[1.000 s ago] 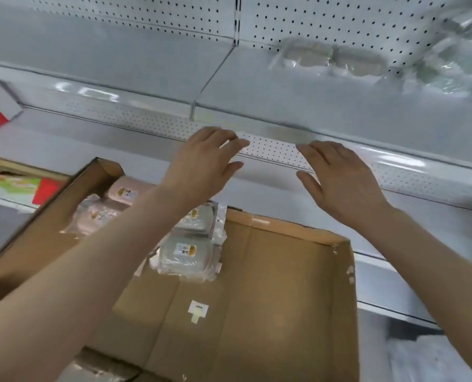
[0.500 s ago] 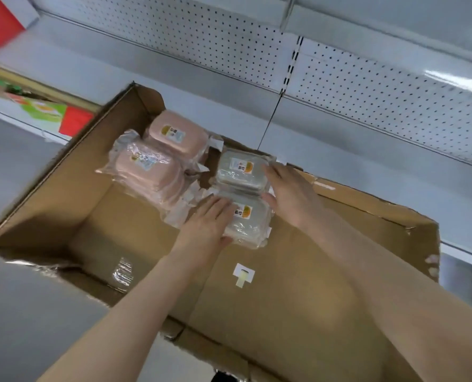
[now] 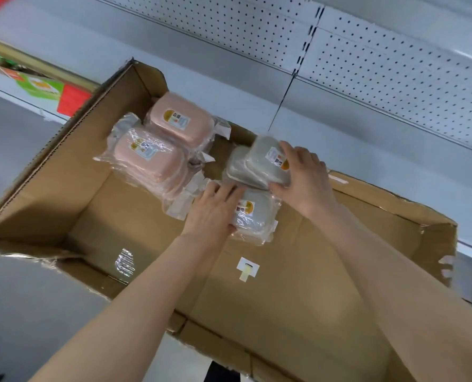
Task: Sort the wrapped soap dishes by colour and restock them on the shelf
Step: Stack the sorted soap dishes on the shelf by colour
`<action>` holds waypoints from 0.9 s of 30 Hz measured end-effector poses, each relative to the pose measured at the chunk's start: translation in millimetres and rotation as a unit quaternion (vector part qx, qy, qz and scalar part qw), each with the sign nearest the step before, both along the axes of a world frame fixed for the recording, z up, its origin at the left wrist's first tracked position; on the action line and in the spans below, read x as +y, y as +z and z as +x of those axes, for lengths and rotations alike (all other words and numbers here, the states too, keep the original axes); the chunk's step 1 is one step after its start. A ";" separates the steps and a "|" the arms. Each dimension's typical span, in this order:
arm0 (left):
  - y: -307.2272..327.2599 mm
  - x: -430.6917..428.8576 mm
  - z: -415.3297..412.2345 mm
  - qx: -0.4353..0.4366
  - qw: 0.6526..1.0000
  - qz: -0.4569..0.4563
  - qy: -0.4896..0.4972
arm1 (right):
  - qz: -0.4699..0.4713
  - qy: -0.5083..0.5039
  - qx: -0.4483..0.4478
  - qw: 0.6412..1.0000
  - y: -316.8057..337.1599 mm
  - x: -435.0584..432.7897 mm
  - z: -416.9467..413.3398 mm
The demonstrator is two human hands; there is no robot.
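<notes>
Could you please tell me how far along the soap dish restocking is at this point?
Sorting looks done: the pink dishes sit together on the left of the box, the grey ones to their right. In hand: the right hand grips a tilted grey dish, and the left hand holds the near grey dish. Left: every dish in view is in the box; none shows on the shelf behind it.
</notes>
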State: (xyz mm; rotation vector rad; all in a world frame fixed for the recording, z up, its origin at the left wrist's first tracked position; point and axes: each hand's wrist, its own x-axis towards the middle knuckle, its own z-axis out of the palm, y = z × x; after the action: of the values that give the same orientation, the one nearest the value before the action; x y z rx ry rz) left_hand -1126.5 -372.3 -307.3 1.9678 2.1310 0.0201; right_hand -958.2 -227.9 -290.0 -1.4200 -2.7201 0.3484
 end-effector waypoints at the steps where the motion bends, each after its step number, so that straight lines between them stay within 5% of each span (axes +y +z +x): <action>1: 1.3 0.4 -0.3 -0.003 1.000 -0.001 0.000 | 0.003 -0.026 0.017 1.000 3.0 -6.2 17.9; 4: 7.6 -5.0 5.4 -0.015 1.000 -0.006 0.001 | -0.003 -0.109 0.027 0.994 4.2 -31.9 76.3; 9: 9.2 -35.3 48.5 -0.082 0.996 -0.029 -0.021 | -0.099 -0.193 -0.103 0.971 -19.9 -84.9 157.3; 13: -9.0 -55.6 94.3 -0.098 0.992 -0.076 -0.038 | -0.164 -0.186 -0.149 0.957 -39.5 -110.9 177.2; 20: -43.6 -67.8 144.0 -0.024 0.994 -0.106 -0.012 | -0.081 -0.154 -0.162 0.971 -47.7 -114.9 187.2; 27: -32.9 -58.5 148.4 -0.035 0.990 -0.133 0.000 | -0.107 -0.135 -0.184 0.968 -48.8 -110.7 185.4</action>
State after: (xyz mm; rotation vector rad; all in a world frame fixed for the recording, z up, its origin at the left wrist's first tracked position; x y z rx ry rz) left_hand -978.1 -430.8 -340.2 1.7861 1.9740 -0.1833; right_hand -772.8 -338.6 -338.8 -2.0774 -2.7668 0.4067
